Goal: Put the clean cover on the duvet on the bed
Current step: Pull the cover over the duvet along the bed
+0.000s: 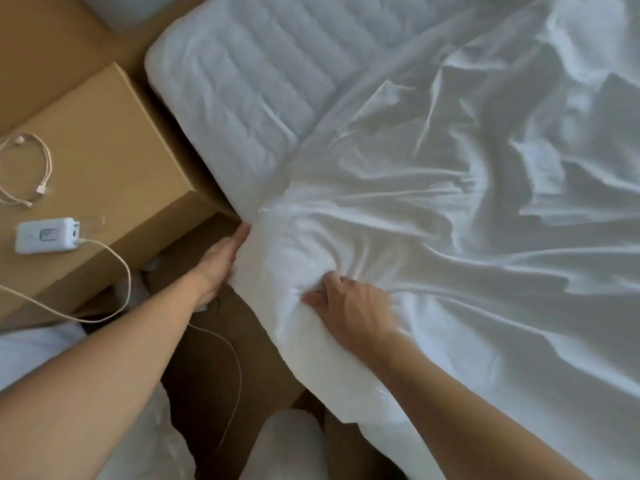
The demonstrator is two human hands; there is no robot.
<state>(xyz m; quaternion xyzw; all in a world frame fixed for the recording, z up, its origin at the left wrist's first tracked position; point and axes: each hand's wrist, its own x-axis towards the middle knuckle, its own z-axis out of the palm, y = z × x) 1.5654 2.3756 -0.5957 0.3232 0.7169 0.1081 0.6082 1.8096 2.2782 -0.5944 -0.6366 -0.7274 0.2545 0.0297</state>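
Observation:
A white duvet cover (467,202) lies rumpled across the bed, bunched into a thick corner at the bed's near left edge. My right hand (346,306) grips that bunched corner from above, fingers curled into the fabric. My left hand (221,261) lies flat against the outer side of the same corner, fingers straight and partly hidden by cloth. Whether the duvet sits inside the cover here I cannot tell. A quilted white mattress pad (239,88) shows bare at the head of the bed.
A tan wooden bedside table (114,161) stands close to the left of the bed, with a white charger block (46,235) and coiled cables (27,168) on top. One cable (221,344) trails down into the narrow gap. White bedding (152,441) lies on the floor below.

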